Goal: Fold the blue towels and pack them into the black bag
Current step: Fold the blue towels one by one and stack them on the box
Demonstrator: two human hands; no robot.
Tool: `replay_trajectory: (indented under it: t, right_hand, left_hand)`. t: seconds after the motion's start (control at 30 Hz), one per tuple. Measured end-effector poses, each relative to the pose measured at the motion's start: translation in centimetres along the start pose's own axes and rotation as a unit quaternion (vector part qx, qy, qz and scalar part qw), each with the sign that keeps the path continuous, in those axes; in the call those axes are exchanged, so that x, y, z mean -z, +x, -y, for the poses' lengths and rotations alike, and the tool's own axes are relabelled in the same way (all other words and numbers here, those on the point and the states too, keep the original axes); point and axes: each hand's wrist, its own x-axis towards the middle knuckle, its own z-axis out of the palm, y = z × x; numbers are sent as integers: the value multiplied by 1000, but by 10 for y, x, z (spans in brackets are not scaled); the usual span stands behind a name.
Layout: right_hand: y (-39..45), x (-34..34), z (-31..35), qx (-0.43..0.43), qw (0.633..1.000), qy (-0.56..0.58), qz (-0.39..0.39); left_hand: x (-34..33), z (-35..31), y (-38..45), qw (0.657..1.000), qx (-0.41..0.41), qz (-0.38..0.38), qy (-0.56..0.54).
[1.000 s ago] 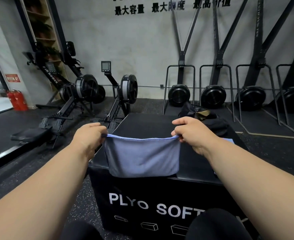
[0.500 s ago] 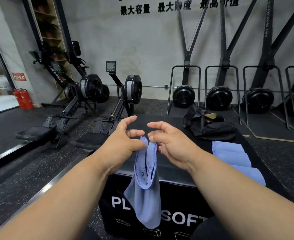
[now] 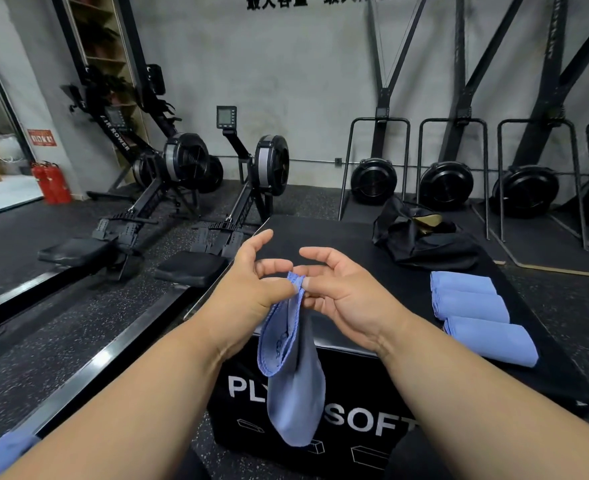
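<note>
Both hands meet over the near edge of the plyo box (image 3: 338,233), left hand (image 3: 251,289) and right hand (image 3: 341,292) pinching the top of a doubled blue towel (image 3: 294,386) that hangs down (three folded towels (image 3: 473,317) lie by the black bag (image 3: 424,244)).

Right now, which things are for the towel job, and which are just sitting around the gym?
For the job:
- hanging blue towel, pinched by left hand and right hand
- folded blue towels
- black bag
- black box they sit on

Just around:
- rowing machines
- fire extinguishers
- wall-side fan machines
</note>
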Motion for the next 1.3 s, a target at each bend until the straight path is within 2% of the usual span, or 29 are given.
replay_trajectory:
  t: [0.2,0.33,0.5,0.7,0.93,1.13,1.3]
  right_hand:
    - [-6,-3,-1,8,999,-30,-21]
    - [-10,-5,4,-26,999,-38,-9]
    - [-11,1,10,-53,996,-57,34]
    - [-16,2,9,-17,991,-105,83]
    - [-16,-1,5,39,983,-173,58]
    - [-11,3,1,70,990,-123,10]
    - [-8,13,-3,61,992,-108,-2]
  left_hand:
    - [-1,5,-8,999,-17,10,27]
    - [3,5,-12,997,-33,12,72]
    - [10,5,-16,997,-33,40,54]
    - [18,4,-18,999,-27,33,33]
    - [27,6,-19,999,-18,41,25]
    - [48,25,-26,992,45,68,96]
    - [69,38,-33,995,70,47,55]
